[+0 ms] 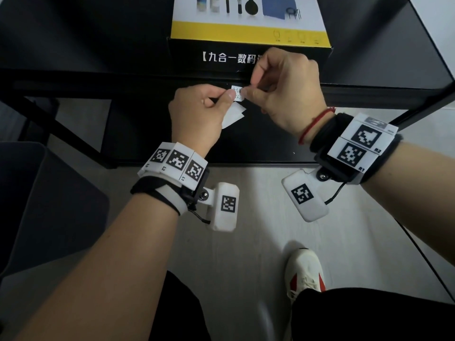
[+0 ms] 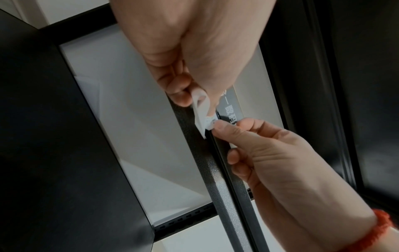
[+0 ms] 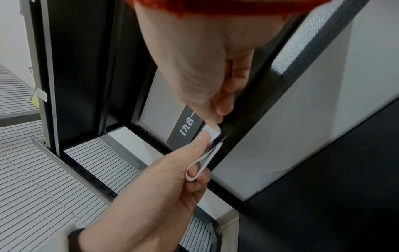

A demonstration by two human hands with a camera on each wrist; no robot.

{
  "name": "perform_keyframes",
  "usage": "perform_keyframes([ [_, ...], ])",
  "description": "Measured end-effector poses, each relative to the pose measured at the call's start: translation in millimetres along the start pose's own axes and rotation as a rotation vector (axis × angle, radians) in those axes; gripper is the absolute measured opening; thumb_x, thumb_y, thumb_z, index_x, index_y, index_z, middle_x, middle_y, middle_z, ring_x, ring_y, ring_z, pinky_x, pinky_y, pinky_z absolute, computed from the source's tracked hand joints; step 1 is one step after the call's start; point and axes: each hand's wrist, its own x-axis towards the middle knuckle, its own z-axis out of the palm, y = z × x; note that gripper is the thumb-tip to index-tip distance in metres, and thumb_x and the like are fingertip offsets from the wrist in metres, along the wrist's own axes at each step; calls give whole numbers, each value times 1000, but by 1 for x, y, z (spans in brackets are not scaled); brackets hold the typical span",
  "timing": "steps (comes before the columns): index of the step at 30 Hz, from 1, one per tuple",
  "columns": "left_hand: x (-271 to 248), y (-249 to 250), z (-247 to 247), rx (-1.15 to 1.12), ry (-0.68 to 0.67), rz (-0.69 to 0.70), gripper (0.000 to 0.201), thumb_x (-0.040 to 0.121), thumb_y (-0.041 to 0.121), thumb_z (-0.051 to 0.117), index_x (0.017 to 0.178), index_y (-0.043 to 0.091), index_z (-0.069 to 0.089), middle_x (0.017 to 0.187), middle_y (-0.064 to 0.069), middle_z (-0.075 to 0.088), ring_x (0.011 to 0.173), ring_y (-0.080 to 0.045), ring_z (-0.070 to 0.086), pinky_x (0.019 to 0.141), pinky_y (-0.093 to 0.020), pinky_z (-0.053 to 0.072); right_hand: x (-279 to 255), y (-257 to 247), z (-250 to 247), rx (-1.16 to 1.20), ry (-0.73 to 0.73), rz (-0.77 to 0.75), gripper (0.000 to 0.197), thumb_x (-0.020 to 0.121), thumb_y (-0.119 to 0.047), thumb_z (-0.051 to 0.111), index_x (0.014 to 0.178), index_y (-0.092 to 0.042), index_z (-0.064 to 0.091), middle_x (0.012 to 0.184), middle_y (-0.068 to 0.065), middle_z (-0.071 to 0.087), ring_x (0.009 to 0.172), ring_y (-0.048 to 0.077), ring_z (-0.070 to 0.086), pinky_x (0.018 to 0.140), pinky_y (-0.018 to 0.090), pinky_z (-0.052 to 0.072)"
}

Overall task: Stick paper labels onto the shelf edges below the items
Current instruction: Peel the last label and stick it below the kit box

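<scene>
A small white paper label with handwriting lies against the black shelf edge, just below a black and yellow box. My left hand presses its thumb on the label's left end, and its curled fingers hold a folded white paper strip. My right hand pinches the label's right end at the shelf edge. The left wrist view shows the paper strip, the label and the right hand's thumb. The right wrist view shows the label, the looped strip and the box.
The box stands on the black shelf board above the edge. A lower black shelf lies under my hands. A dark chair stands at the left, a white and red shoe on the pale floor.
</scene>
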Motion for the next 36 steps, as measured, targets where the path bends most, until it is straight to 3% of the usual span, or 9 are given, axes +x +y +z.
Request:
perform_keyframes([
  [7, 3, 1, 3, -18, 29, 12, 18, 90, 36, 72, 92, 20, 80, 47, 14, 53, 43, 6, 53, 61, -12, 43, 3, -3, 0, 5, 27, 11, 22, 74, -24, 82, 70, -22, 60, 62, -9, 66, 55, 12, 65, 66, 28, 57],
  [19, 3, 1, 5, -28, 28, 1, 18, 90, 38, 71, 90, 22, 80, 47, 13, 55, 44, 5, 55, 63, -16, 47, 4, -6, 1, -6, 29, 25, 23, 74, -23, 81, 70, -23, 59, 61, -6, 66, 57, 17, 68, 66, 32, 59],
  [24, 3, 2, 4, -15, 40, 13, 23, 91, 40, 69, 89, 20, 80, 52, 12, 60, 49, -1, 58, 68, -24, 56, 3, -8, 2, -11, 33, 25, 22, 74, -22, 81, 71, -21, 60, 63, -5, 67, 59, 18, 69, 68, 35, 60],
  [33, 4, 3, 6, -22, 57, 0, 23, 91, 40, 70, 89, 20, 80, 52, 15, 58, 49, 2, 59, 66, -17, 52, 4, -9, 3, -29, 36, 34, 22, 72, -24, 79, 68, -23, 58, 61, -3, 67, 58, 22, 68, 76, 43, 59],
  [36, 4, 3, 7, -21, 53, 6, 23, 91, 38, 70, 89, 18, 80, 48, 16, 55, 45, 7, 57, 62, -12, 47, 5, -9, 3, -38, 41, 30, 19, 72, -23, 77, 68, -21, 59, 62, -3, 67, 58, 22, 68, 72, 42, 59],
])
